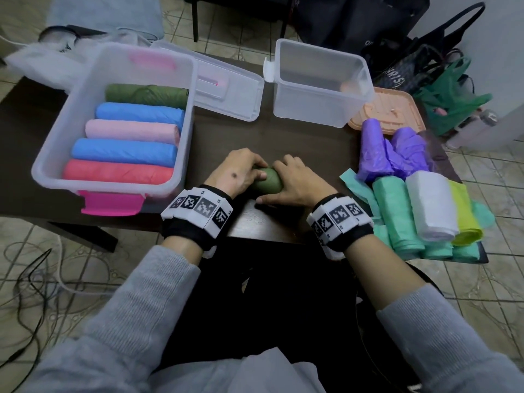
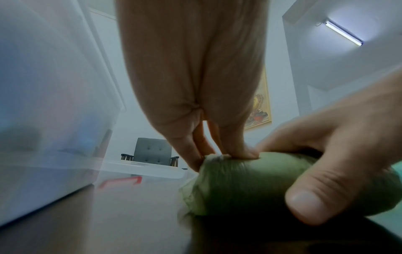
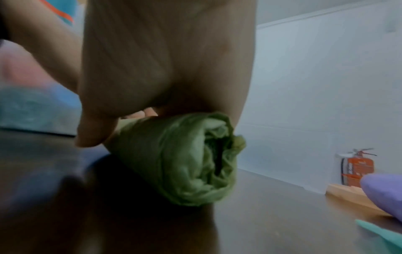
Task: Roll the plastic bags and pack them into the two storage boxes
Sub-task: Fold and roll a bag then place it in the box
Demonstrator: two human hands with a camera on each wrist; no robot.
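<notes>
A green rolled bag [image 1: 268, 182] lies on the dark table [image 1: 297, 143] near its front edge. My left hand [image 1: 243, 171] curls over the roll's left end, and my right hand [image 1: 286, 181] grips its right part with the thumb on the near side. In the left wrist view my left hand [image 2: 228, 149] presses the green roll [image 2: 239, 185] at its end. The right wrist view shows my right hand [image 3: 121, 123] above the roll's crumpled open end [image 3: 195, 163]. The left storage box [image 1: 51, 154] holds several coloured rolls. The right storage box [image 1: 354, 89] is empty.
A clear lid [image 1: 229, 89] lies between the boxes and a peach lid [image 1: 394, 106] behind the right one. Loose purple bags [image 1: 397, 151], teal rolls [image 1: 397, 214], a white roll [image 1: 431, 205] and a yellow one [image 1: 465, 219] crowd the table's right end. Cables [image 1: 31, 279] lie on the floor.
</notes>
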